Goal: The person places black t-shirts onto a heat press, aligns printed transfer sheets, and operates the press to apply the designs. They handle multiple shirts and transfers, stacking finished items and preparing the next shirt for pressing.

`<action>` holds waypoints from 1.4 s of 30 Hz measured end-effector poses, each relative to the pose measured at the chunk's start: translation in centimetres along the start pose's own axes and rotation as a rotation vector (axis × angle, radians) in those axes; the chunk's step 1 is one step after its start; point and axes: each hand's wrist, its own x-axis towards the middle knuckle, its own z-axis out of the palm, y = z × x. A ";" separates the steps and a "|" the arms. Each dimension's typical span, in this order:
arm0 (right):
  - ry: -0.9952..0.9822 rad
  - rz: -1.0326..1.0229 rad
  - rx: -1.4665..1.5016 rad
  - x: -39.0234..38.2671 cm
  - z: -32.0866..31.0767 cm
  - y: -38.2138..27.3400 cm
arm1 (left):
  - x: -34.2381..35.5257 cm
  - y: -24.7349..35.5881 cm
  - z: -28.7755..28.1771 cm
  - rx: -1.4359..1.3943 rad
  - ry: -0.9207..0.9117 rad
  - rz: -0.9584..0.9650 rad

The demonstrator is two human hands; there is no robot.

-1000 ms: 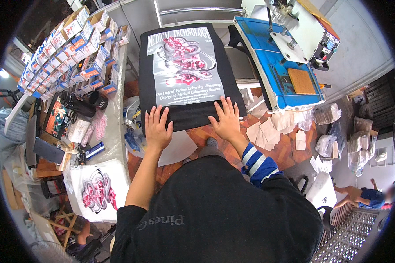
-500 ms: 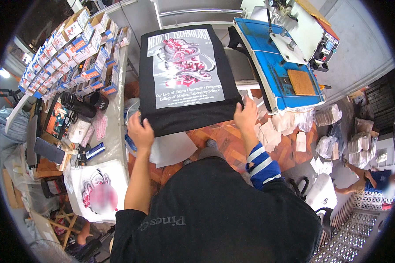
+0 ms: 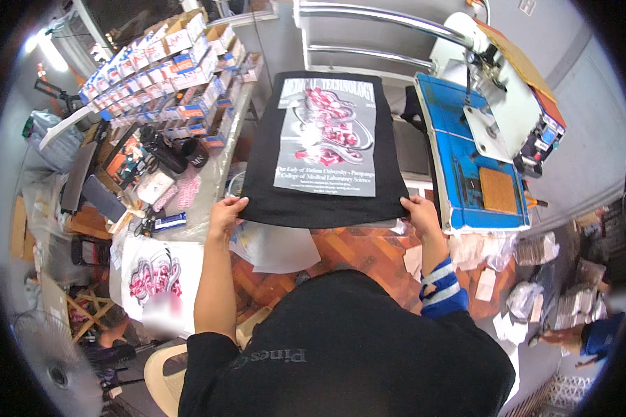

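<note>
A black T-shirt [image 3: 264, 153] lies spread over the press bed in front of me. On it sits a rectangular print [image 3: 327, 139] with a grey ground, a pink and silver snake-like design and white lettering. My left hand [image 3: 228, 210] pinches the shirt's near left corner between thumb and fingers. At the near right corner my right hand [image 3: 419, 210] pinches the cloth in the same way. The near edge hangs stretched between both hands, sagging slightly. What supports the shirt is mostly hidden beneath it.
At right stands a heat press with a blue-covered platen [image 3: 459, 139] carrying a brown square pad [image 3: 499, 190]. Stacked small boxes [image 3: 188, 76] and a black mug [image 3: 195, 153] are on the left table. A printed white sheet [image 3: 161, 271] lies nearer. Another person [image 3: 598, 337] is at far right.
My hands have gone from open beside the shirt's near edge to pinching its two near corners. The near edge is now pulled out between them. The view has shifted as well.
</note>
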 end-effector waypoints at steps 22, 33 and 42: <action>-0.078 0.150 0.470 10.8 1.3 1.9 | 15.7 0.4 2.1 -0.123 -0.159 -0.040; 0.080 -0.055 0.466 9.0 2.2 2.3 | 13.8 1.5 0.3 -0.283 -0.214 -0.083; 0.038 0.011 0.502 10.2 1.5 3.2 | 13.5 1.5 0.3 -0.424 -0.423 -0.084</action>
